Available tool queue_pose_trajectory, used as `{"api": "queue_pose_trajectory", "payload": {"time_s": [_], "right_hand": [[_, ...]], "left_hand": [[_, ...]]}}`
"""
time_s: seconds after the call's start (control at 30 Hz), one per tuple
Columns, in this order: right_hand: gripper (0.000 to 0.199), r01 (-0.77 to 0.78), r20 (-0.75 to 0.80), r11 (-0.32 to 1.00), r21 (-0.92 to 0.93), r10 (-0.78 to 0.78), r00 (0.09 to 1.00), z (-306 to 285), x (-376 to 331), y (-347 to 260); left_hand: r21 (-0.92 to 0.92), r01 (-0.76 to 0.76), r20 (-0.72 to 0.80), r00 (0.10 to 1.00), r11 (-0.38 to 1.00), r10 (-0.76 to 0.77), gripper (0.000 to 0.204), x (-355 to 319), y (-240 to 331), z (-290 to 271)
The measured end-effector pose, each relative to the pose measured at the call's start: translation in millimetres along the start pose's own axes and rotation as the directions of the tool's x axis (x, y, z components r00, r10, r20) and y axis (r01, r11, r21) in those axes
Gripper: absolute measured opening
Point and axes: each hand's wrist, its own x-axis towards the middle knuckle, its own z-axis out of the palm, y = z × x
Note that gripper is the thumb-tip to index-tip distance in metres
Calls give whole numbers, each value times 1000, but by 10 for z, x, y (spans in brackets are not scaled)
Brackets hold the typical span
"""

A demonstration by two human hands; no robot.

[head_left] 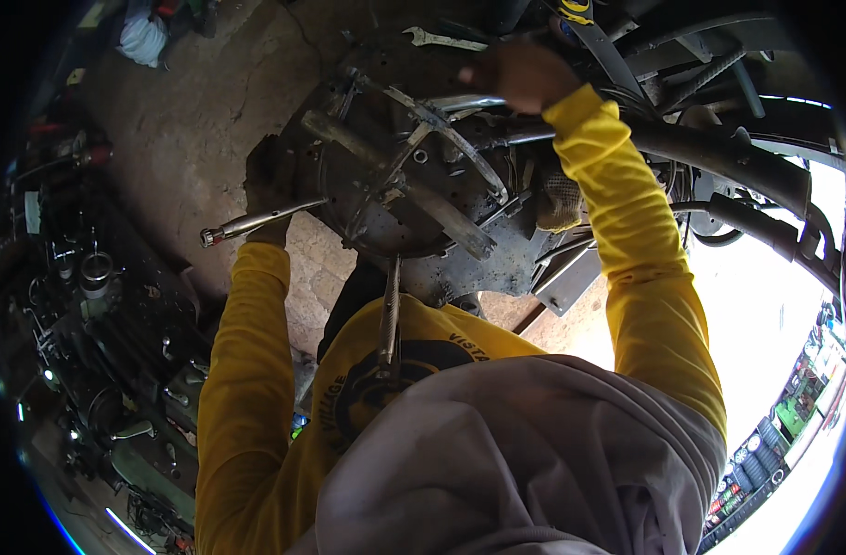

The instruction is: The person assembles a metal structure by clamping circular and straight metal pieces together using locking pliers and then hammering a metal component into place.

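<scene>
A round, grimy metal clutch assembly (400,180) sits under a vehicle's frame, and everything here is placed from it. At its left edge, the left hand (268,190) is closed around a ratchet wrench (257,222) whose handle juts out leftward. Above its upper right, the right hand (520,74) grips a steel bar (469,102). Another open-end spanner (441,40) lies just above the assembly.

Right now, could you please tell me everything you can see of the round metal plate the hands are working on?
The round metal plate is dark, greasy steel, rusty in places, with small holes and a raised rim. Pale flat bars cross its face. It is mounted on a dirty metal housing and tilted toward the camera. The left hand rests at its left edge beside a long chrome tool; the right hand is above it.
</scene>
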Motion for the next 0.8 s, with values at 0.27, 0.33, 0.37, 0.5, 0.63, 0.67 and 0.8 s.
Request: {"api": "queue_pose_trajectory", "payload": {"time_s": [0.27, 0.33, 0.37, 0.5, 0.63, 0.67, 0.8], "right_hand": [[19, -300, -250, 774, -558, 187, 950, -100, 214, 185], [20, -284, -209, 777, -562, 199, 957, -104, 235, 250], [25, -264, -169, 782, -565, 203, 964, -119, 256, 273], [23, -118, -122, 824, -555, 60, 991, -336, 172, 394], [32, -139, -139, 767, -627, 66, 988, -637, -32, 428], [31, -114, -244, 861, -495, -12, 970, -667, -88, 426], [30, -185, -356, 942, -278, 78, 931, -572, -117, 247]], "left_hand": [[212, -90, 52, 995, 973, 80, 52, -3, -132, -50], [313, -257, 85, 966, 914, 243, 52, 68, -51, -73], [411, -420, 132, 906, 809, 403, 52, 89, -17, -96], [189, -66, 31, 998, 980, 62, 52, -2, 25, -42], [166, -34, 44, 999, 985, 27, 52, 40, 85, -51], [165, 7, 65, 998, 986, -18, 51, 71, 102, -48], [-168, 384, 28, 922, 908, -385, 52, 96, 274, -57]]}}
